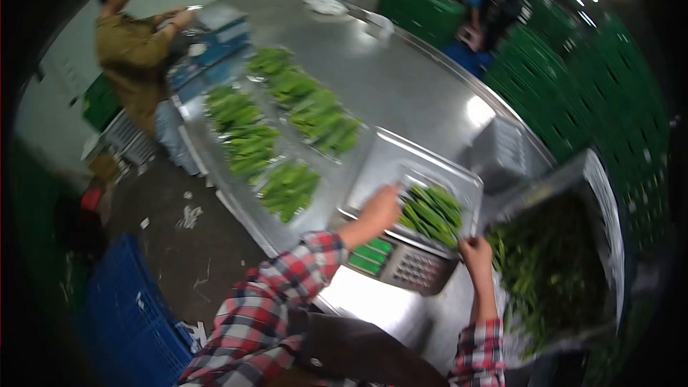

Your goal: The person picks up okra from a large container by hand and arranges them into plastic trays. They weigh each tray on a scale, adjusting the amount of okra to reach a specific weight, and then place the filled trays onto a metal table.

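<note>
One surface (322, 50) is holding two rows of greens (315, 111) and one scale (412, 270).
One bunch (431, 215) is lying on its tray, between two hands: right hand (475, 249) pinching together beside it, left hand (380, 211) blurring, its grip impossible to tell.

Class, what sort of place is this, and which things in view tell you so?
Probably a vegetable packing room: green vegetables lie on a weighing scale, more bunches sit in clear plastic along the metal table, and green crates are stacked at the right.
</note>
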{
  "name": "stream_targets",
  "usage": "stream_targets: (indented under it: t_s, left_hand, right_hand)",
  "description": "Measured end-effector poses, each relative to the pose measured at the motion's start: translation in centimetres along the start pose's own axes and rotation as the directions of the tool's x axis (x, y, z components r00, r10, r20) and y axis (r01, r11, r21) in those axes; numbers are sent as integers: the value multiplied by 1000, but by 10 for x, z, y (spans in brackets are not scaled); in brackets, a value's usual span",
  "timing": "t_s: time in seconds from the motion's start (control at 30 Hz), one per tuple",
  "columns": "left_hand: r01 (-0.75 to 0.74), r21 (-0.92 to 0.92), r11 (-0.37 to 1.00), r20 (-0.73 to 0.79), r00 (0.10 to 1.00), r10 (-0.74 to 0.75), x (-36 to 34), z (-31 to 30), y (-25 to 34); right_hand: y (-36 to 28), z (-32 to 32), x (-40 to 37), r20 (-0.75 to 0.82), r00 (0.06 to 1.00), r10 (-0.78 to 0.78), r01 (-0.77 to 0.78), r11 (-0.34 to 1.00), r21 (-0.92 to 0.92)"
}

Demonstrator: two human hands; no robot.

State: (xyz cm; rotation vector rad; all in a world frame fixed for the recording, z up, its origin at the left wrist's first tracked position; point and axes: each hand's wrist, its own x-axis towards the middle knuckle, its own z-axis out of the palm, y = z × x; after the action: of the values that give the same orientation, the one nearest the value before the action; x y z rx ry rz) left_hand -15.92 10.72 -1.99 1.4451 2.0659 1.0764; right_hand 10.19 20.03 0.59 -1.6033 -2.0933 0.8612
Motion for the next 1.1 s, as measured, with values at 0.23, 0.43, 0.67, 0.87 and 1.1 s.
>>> stream_targets:
  t_s: [0.23, 0.43, 0.67, 0.87, 1.1]
  left_hand:
    - [-132, -200, 971, -261, 962, 77, -27, -18, 8]
    - [246, -905, 346, 105, 919, -379, -52, -97, 12]
    - [407, -912, 56, 371, 875, -310, -72, -173, -47]
    - [118, -989, 88, 77, 924, -375, -56, -248, -121]
    - [-226, -919, 323, -373, 763, -528, 0, -373, -256]
  right_hand:
    - [-35, 1, -9, 205, 978, 30, -121, 885, 450]
    - [-97, 13, -7, 226, 965, -134, -44, 766, 641]
    - [-159, 58, 9, 390, 859, -331, 20, 784, 621]
    - [-207, 78, 22, 399, 837, -375, 19, 749, 663]
    - [-158, 38, 54, 140, 977, -159, 52, 821, 569]
